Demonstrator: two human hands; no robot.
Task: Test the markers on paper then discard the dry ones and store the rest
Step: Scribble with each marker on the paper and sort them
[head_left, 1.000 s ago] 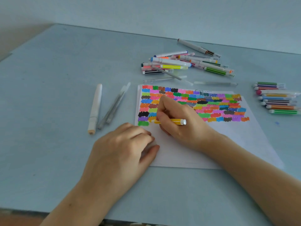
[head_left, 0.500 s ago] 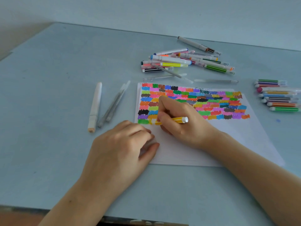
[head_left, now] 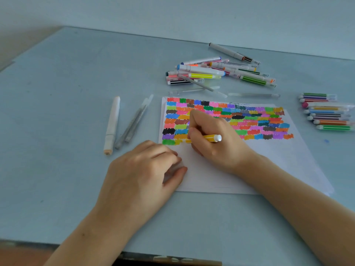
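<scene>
A white paper sheet (head_left: 269, 162) lies on the table, its upper half filled with rows of coloured scribble patches. My right hand (head_left: 213, 143) grips a yellow marker (head_left: 210, 138) with its tip down on the paper near the lowest row, at the left. My left hand (head_left: 146, 169) rests on the paper's left edge with loosely curled fingers, holding the sheet down. A heap of markers (head_left: 215, 72) lies behind the paper. A neat row of markers (head_left: 326, 114) lies at the right.
Left of the paper lie a white marker (head_left: 112, 124) and two grey pens (head_left: 132, 125). Clear caps or pens (head_left: 253, 95) lie between the heap and the sheet. The table's front edge (head_left: 153, 254) is close to my arms; a wall bounds the far side.
My right hand has shifted the yellow marker slightly while scribbling in the lowest row. My left hand stays on the paper's edge.
</scene>
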